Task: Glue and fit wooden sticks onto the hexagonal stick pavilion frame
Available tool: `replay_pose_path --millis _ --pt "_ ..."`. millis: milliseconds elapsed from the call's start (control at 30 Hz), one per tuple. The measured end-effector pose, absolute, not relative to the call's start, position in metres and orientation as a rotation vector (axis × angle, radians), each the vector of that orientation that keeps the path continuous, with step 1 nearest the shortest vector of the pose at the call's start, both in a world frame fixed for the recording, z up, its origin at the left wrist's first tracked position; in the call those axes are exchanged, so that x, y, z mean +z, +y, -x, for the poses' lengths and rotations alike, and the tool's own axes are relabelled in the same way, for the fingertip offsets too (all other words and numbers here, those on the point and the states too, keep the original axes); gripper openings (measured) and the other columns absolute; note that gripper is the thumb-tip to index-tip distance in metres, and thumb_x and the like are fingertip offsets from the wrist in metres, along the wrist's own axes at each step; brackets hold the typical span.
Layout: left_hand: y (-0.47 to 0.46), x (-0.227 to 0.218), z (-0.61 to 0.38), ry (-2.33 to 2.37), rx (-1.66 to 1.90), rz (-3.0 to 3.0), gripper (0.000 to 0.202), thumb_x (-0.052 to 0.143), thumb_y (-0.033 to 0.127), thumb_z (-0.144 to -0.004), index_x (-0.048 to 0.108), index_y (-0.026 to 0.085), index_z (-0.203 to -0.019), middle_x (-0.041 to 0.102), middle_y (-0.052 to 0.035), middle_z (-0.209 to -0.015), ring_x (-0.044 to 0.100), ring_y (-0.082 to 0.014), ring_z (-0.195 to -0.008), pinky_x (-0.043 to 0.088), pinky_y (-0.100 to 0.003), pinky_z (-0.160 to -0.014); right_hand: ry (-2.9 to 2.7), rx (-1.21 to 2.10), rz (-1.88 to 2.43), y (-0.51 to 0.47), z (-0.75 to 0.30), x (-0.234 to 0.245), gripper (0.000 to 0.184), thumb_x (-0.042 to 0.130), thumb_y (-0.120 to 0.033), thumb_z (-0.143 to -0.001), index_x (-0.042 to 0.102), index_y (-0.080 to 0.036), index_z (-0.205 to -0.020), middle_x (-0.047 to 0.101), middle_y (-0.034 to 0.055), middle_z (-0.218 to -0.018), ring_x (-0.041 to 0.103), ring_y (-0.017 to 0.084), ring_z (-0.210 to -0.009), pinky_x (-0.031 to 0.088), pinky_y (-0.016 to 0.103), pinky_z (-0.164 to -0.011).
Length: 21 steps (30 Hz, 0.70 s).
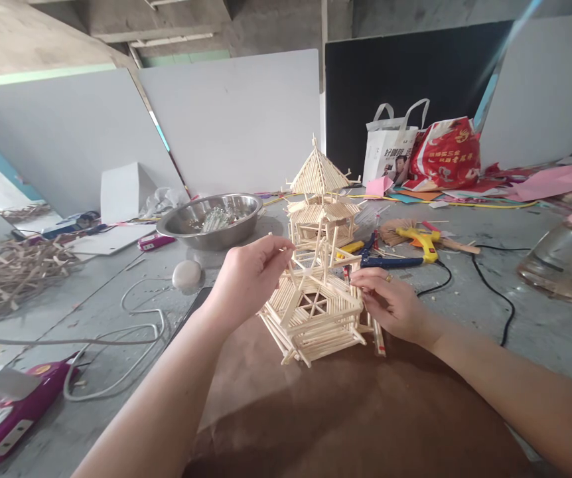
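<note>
Wooden tower [313, 309]: left hand [246, 275] pinches it at 11 o'clock, right hand [395, 302] at 3; gentle, even pressure seems best.

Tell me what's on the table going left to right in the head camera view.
Pile of wood strips → steel bowl → stick tower → yellow glue gun → glass jar.

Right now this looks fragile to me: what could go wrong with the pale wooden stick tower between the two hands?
The pale wooden stick tower looks tilted; pressure from the left hand or right hand might snap thin sticks. It could tip onto the yellow-and-blue glue gun behind it.
</note>
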State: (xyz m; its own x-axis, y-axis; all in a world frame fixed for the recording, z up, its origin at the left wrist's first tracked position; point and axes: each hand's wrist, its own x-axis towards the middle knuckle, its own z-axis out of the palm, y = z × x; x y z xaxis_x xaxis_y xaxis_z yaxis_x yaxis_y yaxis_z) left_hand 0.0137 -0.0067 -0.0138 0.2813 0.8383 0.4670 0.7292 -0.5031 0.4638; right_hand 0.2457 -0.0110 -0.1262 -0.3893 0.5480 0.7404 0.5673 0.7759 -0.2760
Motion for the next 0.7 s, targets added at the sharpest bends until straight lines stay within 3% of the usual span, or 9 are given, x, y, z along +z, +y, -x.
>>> replay_pose_path --millis 400,533,700 --pt "-0.0027 -0.0188 -0.0101 1.443 1.049 -2.336 0.024 0.050 0.029 -0.079 0.061 0.021 -0.098 0.058 0.0022 -0.056 0.050 -0.0082 -0.045 0.039 -0.021 -0.043 -2.079 -0.023 0.839 -0.0111 -0.2458 -0.1259 0.025 0.042 -0.009 -0.080 0.049 -0.022 -0.101 0.058 0.0083 -0.102 0.058 0.018 -0.095 0.049 0.032 -0.078" --pt "-0.0035 -0.0182 -0.0102 1.430 1.079 -2.287 0.029 0.050 0.030 -0.079 0.059 0.019 -0.105 0.063 -0.0013 -0.067 0.050 -0.0079 -0.046 0.041 -0.021 -0.044 -2.076 -0.034 0.835 -0.0110 -0.2459 -0.1259 0.026 0.042 -0.008 -0.079 0.048 -0.021 -0.100 0.058 0.0083 -0.101 0.058 0.018 -0.096 0.048 0.032 -0.079" --pt "-0.0058 -0.0139 -0.0084 1.454 1.147 -2.267 0.033 0.051 0.038 -0.079 0.059 0.018 -0.104 0.062 -0.0020 -0.069 0.050 -0.0082 -0.046 0.042 -0.022 -0.045 -2.083 -0.034 0.839 -0.0104 -0.2469 -0.1270 0.024 0.043 -0.009 -0.080 0.048 -0.021 -0.100 0.058 0.0087 -0.102 0.058 0.018 -0.096 0.048 0.032 -0.079"
